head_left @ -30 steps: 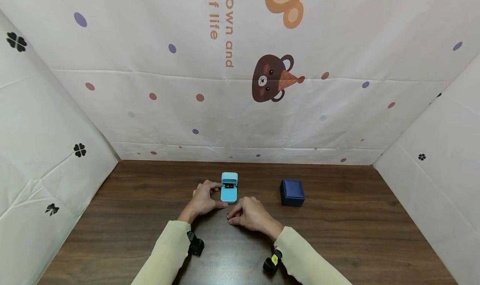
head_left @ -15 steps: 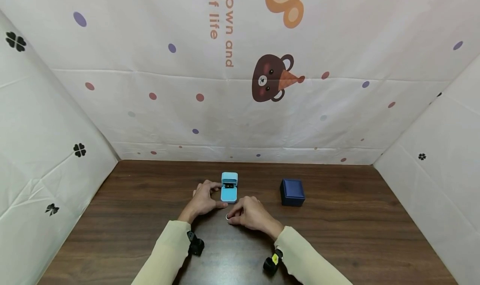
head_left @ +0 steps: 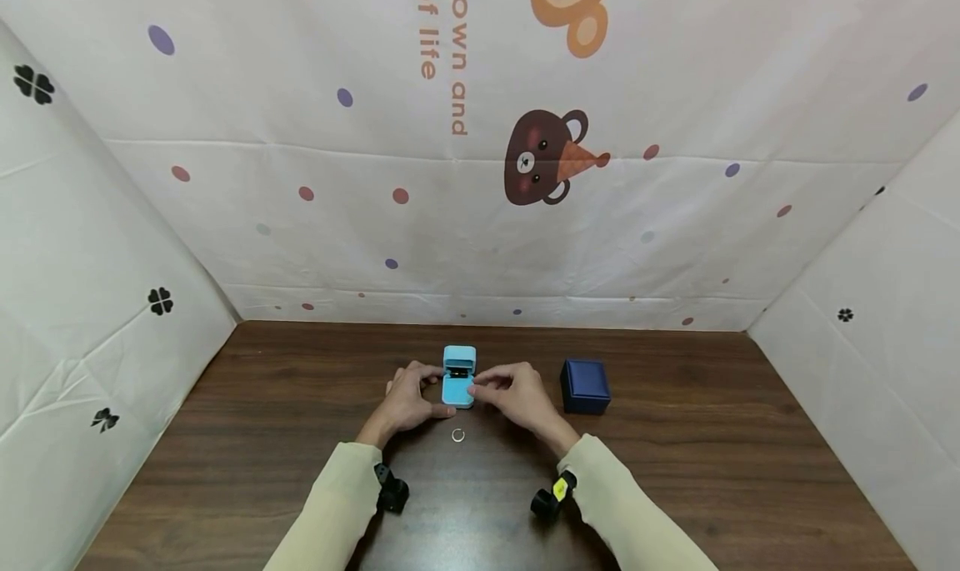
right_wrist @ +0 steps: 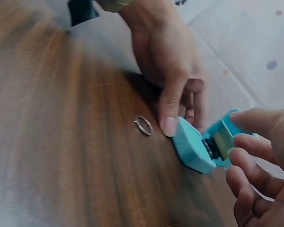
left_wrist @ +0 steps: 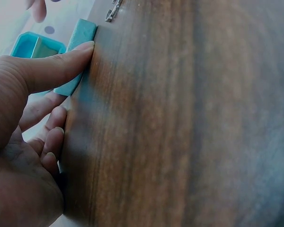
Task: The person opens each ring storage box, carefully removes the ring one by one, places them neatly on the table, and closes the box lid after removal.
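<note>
A small turquoise ring box stands on the table with its lid raised. My left hand holds it from the left, thumb at the front face and forefinger further back along the side. In the left wrist view the thumb lies against the box's base. My right hand is at the box's right side; in the right wrist view its fingers are loosely bent and spread beside the open lid, with nothing between them. A thin silver ring lies on the table in front of the box.
A closed dark blue box sits to the right of my right hand. The brown wooden table ends at a white printed cloth backdrop, with white cloth on both sides too.
My right hand has let go of the ring, leaving it on the table, and has moved forward to the right side of the ring box. The left hand and the box have stayed put.
</note>
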{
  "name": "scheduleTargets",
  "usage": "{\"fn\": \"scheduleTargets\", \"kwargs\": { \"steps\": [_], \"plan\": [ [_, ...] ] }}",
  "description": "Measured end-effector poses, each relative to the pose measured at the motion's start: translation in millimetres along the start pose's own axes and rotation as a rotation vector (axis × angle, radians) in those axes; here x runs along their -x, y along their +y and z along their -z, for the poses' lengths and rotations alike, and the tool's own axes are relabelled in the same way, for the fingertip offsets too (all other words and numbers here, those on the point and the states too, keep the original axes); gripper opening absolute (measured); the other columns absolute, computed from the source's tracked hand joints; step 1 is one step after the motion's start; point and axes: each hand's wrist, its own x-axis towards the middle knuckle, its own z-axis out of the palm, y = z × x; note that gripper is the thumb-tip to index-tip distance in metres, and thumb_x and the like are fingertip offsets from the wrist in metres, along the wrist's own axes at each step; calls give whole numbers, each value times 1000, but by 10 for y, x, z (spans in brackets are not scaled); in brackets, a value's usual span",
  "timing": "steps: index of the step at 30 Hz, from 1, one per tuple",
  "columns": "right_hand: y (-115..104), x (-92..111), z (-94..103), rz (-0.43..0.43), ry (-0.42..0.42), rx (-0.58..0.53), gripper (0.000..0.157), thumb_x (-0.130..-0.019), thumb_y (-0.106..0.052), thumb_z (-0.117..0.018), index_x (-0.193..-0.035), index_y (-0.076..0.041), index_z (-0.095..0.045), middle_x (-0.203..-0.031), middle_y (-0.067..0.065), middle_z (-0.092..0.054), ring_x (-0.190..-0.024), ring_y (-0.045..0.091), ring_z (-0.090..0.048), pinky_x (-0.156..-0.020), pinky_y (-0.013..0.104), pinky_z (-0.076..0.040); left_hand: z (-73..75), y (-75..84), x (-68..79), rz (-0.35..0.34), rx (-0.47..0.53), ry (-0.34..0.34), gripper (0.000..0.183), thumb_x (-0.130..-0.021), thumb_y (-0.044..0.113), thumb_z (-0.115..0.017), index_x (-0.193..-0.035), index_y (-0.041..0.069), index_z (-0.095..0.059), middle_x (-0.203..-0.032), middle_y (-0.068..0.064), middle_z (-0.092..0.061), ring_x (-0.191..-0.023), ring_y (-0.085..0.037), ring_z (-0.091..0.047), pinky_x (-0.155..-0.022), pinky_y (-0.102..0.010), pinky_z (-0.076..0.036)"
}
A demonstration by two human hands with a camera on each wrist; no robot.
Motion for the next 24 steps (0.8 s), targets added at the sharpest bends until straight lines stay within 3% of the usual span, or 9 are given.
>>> {"fn": "scheduleTargets", "kwargs": {
  "steps": [6, 12, 18, 24],
  "plan": [
    [-1, -71, 20, -121, 140, -98, 18, -90, -30, -80, -99, -15, -82, -84, 1, -71, -74, 24, -61, -58, 28, -48, -3, 6, -5, 17, 9, 1, 60, -75, 22, -93, -127, 6, -69, -109, -3, -59, -101, -24, -46, -89, -47, -30],
    [-47, -151, 11, -194, 239, -75, 31, -89, -44, -79, -103, -16, -80, -86, 3, -68, -77, 18, -58, -64, 30, -45, -5, -3, -1, 3, 12, 8, 60, -74, 22, -93, -127, 5, -69, -109, -3, -59, -100, -25, -45, -89, -48, -29],
    [-72, -232, 1, -298, 158, -71, 50, -90, -55, -72, -117, -13, -75, -93, 13, -71, -80, 25, -64, -65, 31, -48, -7, -1, -3, 10, 10, 3, 61, -75, 22, -93, -128, 5, -68, -110, -4, -59, -101, -25, -45, -90, -48, -30],
    [-47, -299, -12, -361, 65, -84, 61, -92, -62, -66, -121, -8, -73, -91, 13, -71, -75, 26, -65, -62, 32, -50, -3, 9, 0, 7, 11, -4, 61, -75, 22, -93, -128, 4, -68, -111, -5, -60, -100, -25, -45, -87, -47, -30]
  ]
}}
